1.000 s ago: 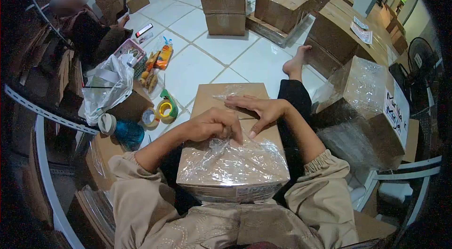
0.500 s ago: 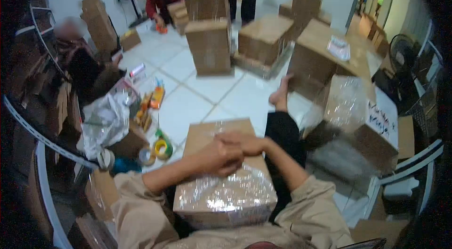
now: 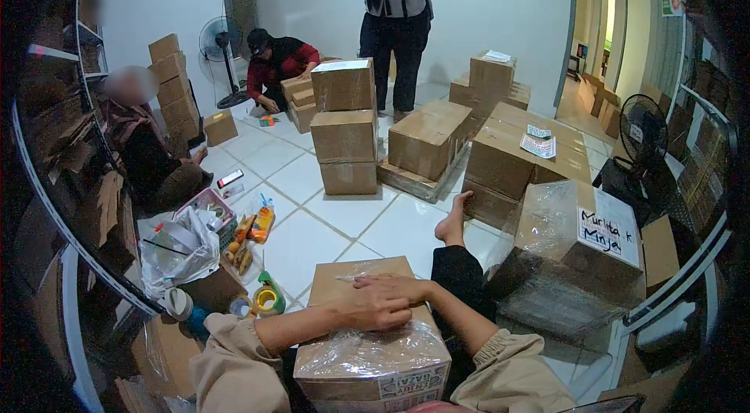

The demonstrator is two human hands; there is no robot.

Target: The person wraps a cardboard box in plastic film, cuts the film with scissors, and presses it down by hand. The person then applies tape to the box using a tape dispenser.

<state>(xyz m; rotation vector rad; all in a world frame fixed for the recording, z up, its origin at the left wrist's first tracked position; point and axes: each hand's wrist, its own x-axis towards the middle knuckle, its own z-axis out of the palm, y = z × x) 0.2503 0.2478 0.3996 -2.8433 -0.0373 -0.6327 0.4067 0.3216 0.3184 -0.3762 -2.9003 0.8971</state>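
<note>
A cardboard box [image 3: 351, 276] lies on my lap, its near half covered in clear plastic film [image 3: 371, 354]. My left hand [image 3: 379, 310] rests on the box top at the film's far edge, fingers curled on the film. My right hand [image 3: 388, 284] lies flat on the bare cardboard just beyond it, fingers stretched leftward and touching the left hand. Both of my arms are in beige sleeves. A printed label [image 3: 410, 382] shows on the box's near side.
Tape rolls [image 3: 268, 300], a white plastic bag [image 3: 183, 253] and a pink basket [image 3: 207, 206] lie at my left. A film-wrapped labelled box [image 3: 578, 241] stands at my right, past my bare foot [image 3: 453, 221]. Stacked boxes [image 3: 344, 128] fill the floor. Three other people are at the back.
My head has lifted, so more of the room shows. My hands have drawn together on the box top, with the right hand now resting beside the left one.
</note>
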